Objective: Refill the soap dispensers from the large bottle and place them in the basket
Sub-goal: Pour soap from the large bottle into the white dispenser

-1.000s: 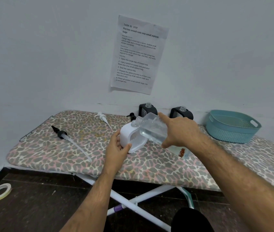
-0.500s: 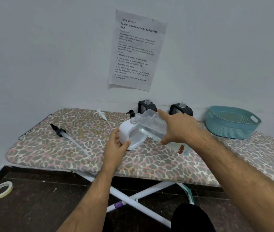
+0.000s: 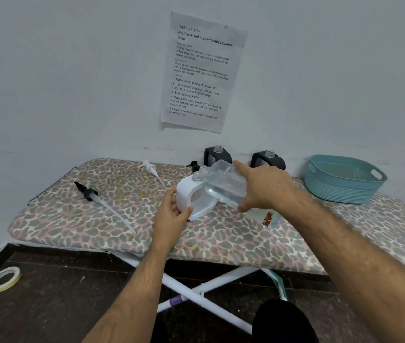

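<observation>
A white soap dispenser [image 3: 187, 194] stands uncapped on the ironing board [image 3: 97, 219], gripped at its left side by my left hand [image 3: 171, 214]. My right hand [image 3: 263, 186] holds the large clear bottle [image 3: 223, 184] tilted left, its mouth right at the dispenser's open neck. Two black dispensers [image 3: 217, 155] [image 3: 268, 159] stand uncapped at the back by the wall. A teal basket [image 3: 342, 179] sits at the right.
A black pump with a long tube [image 3: 90, 193] lies on the board's left part. A white pump [image 3: 150, 168] and a small black pump [image 3: 192, 164] lie further back. A tape roll [image 3: 4, 278] is on the dark floor at lower left.
The large bottle's mouth stays at the white dispenser's neck, tilted a little further. Both hands keep their grips; the view has shifted slightly.
</observation>
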Motion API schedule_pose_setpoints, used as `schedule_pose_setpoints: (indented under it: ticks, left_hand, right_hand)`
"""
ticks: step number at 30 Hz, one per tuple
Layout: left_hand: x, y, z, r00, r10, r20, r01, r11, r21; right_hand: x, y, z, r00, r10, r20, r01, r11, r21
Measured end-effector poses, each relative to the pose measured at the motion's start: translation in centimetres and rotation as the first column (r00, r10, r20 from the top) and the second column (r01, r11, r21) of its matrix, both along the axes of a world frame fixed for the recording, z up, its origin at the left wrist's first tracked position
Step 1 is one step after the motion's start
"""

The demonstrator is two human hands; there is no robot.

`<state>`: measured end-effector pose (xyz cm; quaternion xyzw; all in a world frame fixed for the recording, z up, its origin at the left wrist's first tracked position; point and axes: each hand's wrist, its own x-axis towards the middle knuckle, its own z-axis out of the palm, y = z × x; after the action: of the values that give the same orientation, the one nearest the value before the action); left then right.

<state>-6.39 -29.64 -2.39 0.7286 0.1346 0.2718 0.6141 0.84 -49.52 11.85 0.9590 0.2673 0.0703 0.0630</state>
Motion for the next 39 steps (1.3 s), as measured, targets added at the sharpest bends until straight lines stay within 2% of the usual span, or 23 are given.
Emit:
schedule_pose_setpoints:
  ticks: [39]
  left_hand:
    - [0.07, -0.02, 0.05, 1.0, -0.011, -0.005, 0.011, 0.999, -0.052]
  right_hand:
    - [0.26, 0.02, 0.16, 1.0, 0.003, -0.031, -0.003, 1.0, 0.007]
